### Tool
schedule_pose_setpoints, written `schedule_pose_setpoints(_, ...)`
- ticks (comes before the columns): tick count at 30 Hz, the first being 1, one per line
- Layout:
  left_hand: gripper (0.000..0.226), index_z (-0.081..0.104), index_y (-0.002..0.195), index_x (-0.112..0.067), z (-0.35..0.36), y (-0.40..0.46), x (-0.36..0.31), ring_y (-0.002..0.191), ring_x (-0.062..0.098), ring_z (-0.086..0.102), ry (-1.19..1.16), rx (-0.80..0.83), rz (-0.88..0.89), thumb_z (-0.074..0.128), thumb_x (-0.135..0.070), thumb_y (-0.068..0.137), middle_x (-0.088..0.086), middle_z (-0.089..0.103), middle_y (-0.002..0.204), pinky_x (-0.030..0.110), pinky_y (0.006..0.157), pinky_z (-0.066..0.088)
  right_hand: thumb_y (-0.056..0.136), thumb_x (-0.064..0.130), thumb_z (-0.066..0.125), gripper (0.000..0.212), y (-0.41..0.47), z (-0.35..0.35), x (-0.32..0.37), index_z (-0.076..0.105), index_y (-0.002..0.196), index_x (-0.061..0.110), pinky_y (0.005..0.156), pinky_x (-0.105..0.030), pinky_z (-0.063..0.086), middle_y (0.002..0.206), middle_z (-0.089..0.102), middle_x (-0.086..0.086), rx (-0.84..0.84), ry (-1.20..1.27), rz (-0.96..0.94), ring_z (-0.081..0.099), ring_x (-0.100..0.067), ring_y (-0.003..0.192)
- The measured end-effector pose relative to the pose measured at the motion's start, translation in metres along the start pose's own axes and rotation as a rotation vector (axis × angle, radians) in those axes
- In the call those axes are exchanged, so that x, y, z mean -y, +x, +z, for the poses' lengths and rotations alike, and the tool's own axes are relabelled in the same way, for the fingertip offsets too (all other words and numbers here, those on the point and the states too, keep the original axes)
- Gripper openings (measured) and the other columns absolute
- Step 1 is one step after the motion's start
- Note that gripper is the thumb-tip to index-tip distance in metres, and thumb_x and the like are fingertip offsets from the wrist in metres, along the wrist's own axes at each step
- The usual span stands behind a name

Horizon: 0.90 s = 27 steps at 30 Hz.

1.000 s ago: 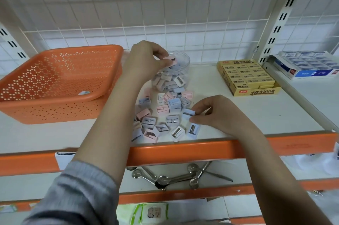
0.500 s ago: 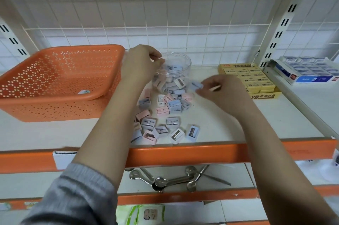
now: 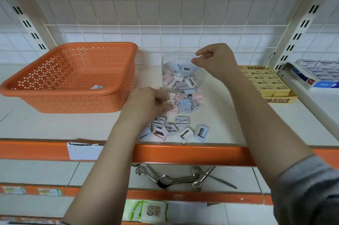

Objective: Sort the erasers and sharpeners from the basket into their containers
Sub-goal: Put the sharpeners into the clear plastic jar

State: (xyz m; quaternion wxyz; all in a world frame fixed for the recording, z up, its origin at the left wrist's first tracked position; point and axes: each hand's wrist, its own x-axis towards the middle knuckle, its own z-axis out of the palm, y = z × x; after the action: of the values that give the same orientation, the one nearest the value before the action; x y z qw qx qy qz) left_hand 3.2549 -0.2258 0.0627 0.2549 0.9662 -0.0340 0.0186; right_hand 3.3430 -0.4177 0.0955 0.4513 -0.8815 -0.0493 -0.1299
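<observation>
Many sharpeners [image 3: 180, 120] lie just in front of the jar [image 3: 180, 70]; your right hand [image 3: 216, 61] hangs loose above its mouth, holding nothing. Your left hand [image 3: 146, 104] curls into the pile, though whether it holds one I cannot tell; pinch one firmly

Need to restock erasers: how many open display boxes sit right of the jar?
2. The yellow 2B eraser box stands just right of the clear jar; the blue-and-white box lies further right, cut off by the frame edge.

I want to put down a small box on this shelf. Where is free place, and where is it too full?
Free: the shelf between the loose sharpeners and the yellow eraser box, and in front of the orange basket. Crowded: around the clear jar, where both hands work.
</observation>
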Motion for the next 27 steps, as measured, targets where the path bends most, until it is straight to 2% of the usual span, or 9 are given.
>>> schedule_pose_setpoints(4,0.038,0.069,0.113,-0.023,0.000,0.002,-0.007,0.094,0.011,0.060,0.034,0.097,0.008,0.075,-0.034,0.077,-0.003,0.068,0.106,0.021,0.082,0.044,0.081,0.023,0.072,0.014,-0.038,-0.006,-0.015,0.071,0.094,0.019,0.054,0.001,0.035,0.075,0.062,0.008,-0.017,0.012,0.002,0.052,0.011,0.057)
schedule_pose_setpoints(8,0.032,0.070,0.109,-0.022,0.004,0.005,-0.011,0.093,0.012,0.059,0.080,0.121,0.014,0.075,-0.031,0.079,-0.003,0.068,0.103,0.026,0.087,0.048,0.080,0.025,0.075,0.013,-0.071,-0.001,-0.028,0.071,0.093,0.023,0.055,-0.001,0.037,0.079,0.066,0.011,0.097,0.026,0.020,0.053,0.013,0.056)
schedule_pose_setpoints(10,0.029,0.071,0.107,-0.022,0.003,0.003,-0.011,0.090,0.012,0.058,0.070,0.104,0.018,0.073,-0.031,0.080,-0.003,0.067,0.100,0.026,0.085,0.048,0.078,0.027,0.076,0.016,-0.079,0.003,-0.030,0.070,0.093,0.027,0.059,0.000,0.039,0.086,0.067,0.014,0.170,0.027,0.019,0.054,0.012,0.059)
schedule_pose_setpoints(14,0.021,0.073,0.100,-0.024,-0.003,0.000,-0.003,0.075,0.005,0.054,-0.003,0.008,0.006,0.072,-0.033,0.080,-0.014,0.059,0.080,0.019,0.069,0.040,0.076,0.028,0.077,0.023,-0.081,0.010,-0.031,0.070,0.098,0.026,0.061,-0.001,0.037,0.091,0.062,0.019,0.283,-0.030,-0.019,0.051,0.012,0.060)
schedule_pose_setpoints(19,0.023,0.072,0.100,-0.023,-0.013,-0.005,0.005,0.069,0.004,0.051,-0.065,-0.104,-0.026,0.072,-0.034,0.080,-0.009,0.068,0.095,0.021,0.062,0.038,0.076,0.026,0.077,0.021,-0.081,0.017,-0.032,0.068,0.095,0.025,0.061,0.000,0.034,0.088,0.058,0.015,0.330,-0.100,-0.049,0.048,0.018,0.062)
schedule_pose_setpoints(21,0.022,0.072,0.099,-0.023,-0.017,-0.006,0.005,0.064,-0.001,0.050,-0.088,-0.151,-0.014,0.073,-0.032,0.079,-0.010,0.067,0.091,0.016,0.055,0.035,0.075,0.024,0.078,0.016,-0.083,0.016,-0.032,0.067,0.087,0.025,0.059,-0.003,0.035,0.092,0.064,0.008,0.310,-0.113,-0.068,0.049,0.013,0.061)
schedule_pose_setpoints(23,0.021,0.072,0.097,-0.023,-0.021,-0.001,0.001,0.065,-0.004,0.051,-0.130,-0.194,0.005,0.073,-0.032,0.079,-0.013,0.064,0.084,0.014,0.056,0.036,0.074,0.025,0.078,0.016,-0.086,0.010,-0.031,0.068,0.086,0.023,0.058,-0.006,0.037,0.092,0.066,0.005,0.277,-0.091,-0.050,0.051,0.003,0.060)
schedule_pose_setpoints(25,0.022,0.071,0.099,-0.023,-0.025,0.011,-0.007,0.068,-0.004,0.052,-0.180,-0.228,0.039,0.072,-0.033,0.079,-0.014,0.062,0.083,0.012,0.060,0.038,0.074,0.027,0.079,0.017,-0.092,0.002,-0.032,0.068,0.088,0.024,0.059,-0.009,0.039,0.092,0.066,0.008,0.233,-0.058,-0.020,0.052,-0.005,0.063)
schedule_pose_setpoints(27,0.024,0.071,0.102,-0.021,-0.028,0.030,-0.015,0.066,-0.006,0.050,-0.210,-0.247,0.089,0.072,-0.030,0.080,-0.013,0.062,0.085,0.002,0.058,0.035,0.075,0.026,0.079,0.016,-0.099,-0.005,-0.034,0.067,0.085,0.026,0.058,-0.010,0.039,0.091,0.065,0.012,0.183,-0.033,0.009,0.054,-0.010,0.064)
